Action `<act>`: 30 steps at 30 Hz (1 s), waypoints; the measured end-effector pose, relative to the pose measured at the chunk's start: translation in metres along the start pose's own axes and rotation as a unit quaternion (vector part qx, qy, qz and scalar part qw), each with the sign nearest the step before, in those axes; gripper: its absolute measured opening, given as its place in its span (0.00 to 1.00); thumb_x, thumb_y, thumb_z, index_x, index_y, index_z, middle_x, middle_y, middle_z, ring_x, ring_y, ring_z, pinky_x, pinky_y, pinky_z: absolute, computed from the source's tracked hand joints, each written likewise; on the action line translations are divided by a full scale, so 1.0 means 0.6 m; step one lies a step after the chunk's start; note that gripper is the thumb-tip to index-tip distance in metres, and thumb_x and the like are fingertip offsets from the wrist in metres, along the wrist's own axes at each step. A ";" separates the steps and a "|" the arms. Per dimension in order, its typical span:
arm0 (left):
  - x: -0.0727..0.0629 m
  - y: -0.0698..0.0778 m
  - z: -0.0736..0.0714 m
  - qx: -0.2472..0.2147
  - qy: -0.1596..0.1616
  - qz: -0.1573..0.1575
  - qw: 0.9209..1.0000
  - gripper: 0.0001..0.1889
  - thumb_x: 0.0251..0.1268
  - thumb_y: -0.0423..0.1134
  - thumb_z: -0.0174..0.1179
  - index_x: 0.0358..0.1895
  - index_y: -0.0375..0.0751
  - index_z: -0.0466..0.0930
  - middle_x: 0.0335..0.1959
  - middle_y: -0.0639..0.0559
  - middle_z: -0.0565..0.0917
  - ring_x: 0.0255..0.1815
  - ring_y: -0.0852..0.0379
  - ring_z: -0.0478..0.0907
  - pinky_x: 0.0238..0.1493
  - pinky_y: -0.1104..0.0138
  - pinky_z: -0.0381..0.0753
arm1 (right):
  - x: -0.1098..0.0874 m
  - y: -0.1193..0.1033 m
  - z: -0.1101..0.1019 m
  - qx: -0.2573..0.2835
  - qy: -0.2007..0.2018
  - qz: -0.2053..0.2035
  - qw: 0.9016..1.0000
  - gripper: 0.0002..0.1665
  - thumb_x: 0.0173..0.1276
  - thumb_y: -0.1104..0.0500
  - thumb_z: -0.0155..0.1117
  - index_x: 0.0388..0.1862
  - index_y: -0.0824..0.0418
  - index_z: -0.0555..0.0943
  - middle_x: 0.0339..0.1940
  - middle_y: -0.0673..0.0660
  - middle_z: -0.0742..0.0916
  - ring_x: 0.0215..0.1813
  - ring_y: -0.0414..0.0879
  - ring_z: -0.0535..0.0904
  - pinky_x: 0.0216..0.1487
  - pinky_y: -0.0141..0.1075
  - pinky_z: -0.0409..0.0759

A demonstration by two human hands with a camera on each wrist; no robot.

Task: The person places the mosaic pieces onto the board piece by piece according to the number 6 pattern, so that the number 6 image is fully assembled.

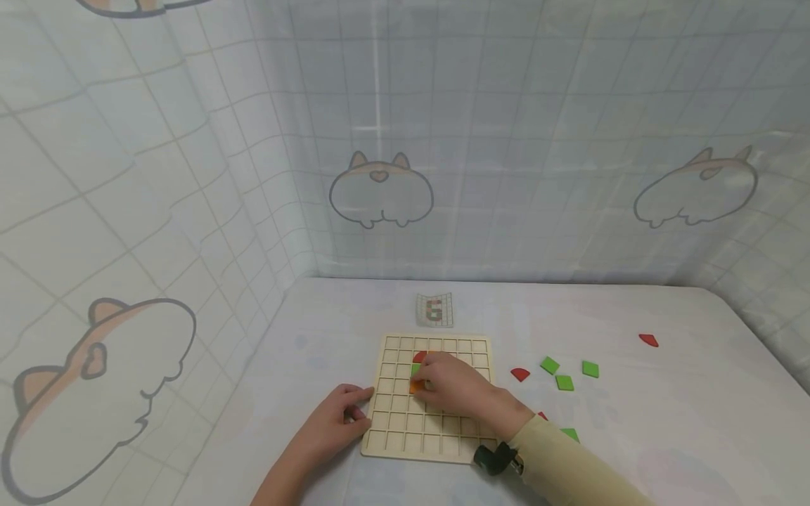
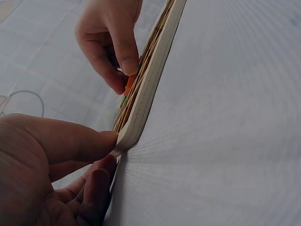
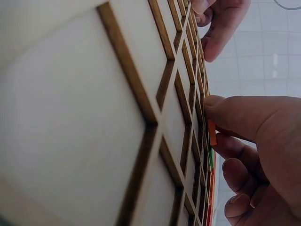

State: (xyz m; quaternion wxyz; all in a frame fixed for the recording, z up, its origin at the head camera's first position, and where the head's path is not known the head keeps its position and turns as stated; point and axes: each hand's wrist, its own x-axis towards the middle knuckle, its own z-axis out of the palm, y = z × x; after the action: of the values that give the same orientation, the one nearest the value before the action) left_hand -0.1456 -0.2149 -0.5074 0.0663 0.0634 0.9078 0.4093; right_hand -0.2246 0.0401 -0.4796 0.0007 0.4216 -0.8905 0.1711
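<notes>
A pale wooden grid board lies flat on the table. My right hand is over its middle, where thumb and fingertips pinch an orange tile at the grid. Beside those fingers, a red quarter-round tile and a green tile sit in cells; the hand hides part of the arrangement. My left hand is at the board's left side, with thumb and a fingertip touching the edge. In the left wrist view, a fingertip presses against the board's corner, and the other fingers bend below it.
A small pattern card lies behind the board. To the right are scattered green tiles, a red quarter-round tile and another red tile farther off. My right sleeve partly covers a green tile. A patterned curtain surrounds the table.
</notes>
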 end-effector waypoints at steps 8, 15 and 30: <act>0.003 0.000 0.002 -0.001 -0.001 0.003 1.000 0.28 0.59 0.34 0.68 0.65 0.39 0.77 0.51 0.52 0.74 0.38 0.59 0.74 0.35 0.69 0.74 | -0.003 0.000 -0.005 -0.002 -0.001 0.004 1.000 0.10 0.65 0.54 0.72 0.44 0.52 0.89 0.35 0.43 0.81 0.38 0.36 0.72 0.43 0.30 0.73; 0.002 0.002 0.001 -0.006 -0.002 -0.001 1.000 0.28 0.59 0.34 0.69 0.65 0.38 0.77 0.52 0.52 0.74 0.38 0.59 0.75 0.35 0.69 0.74 | -0.007 0.006 -0.004 -0.002 -0.008 0.010 1.000 0.10 0.65 0.53 0.71 0.45 0.51 0.89 0.33 0.42 0.80 0.35 0.36 0.70 0.39 0.30 0.73; 0.001 0.001 0.000 -0.013 -0.004 -0.005 1.000 0.28 0.58 0.34 0.69 0.65 0.37 0.76 0.51 0.51 0.74 0.39 0.58 0.74 0.35 0.69 0.74 | -0.039 0.022 -0.016 0.006 0.023 -0.002 1.000 0.13 0.65 0.58 0.69 0.47 0.57 0.89 0.40 0.48 0.85 0.43 0.39 0.76 0.48 0.35 0.76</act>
State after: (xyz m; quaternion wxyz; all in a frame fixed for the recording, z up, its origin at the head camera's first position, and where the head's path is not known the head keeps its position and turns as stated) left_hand -0.1459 -0.2143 -0.5068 0.0725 0.0599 0.9023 0.4207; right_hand -0.2207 0.0681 -0.4780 0.0185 0.4194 -0.8883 0.1862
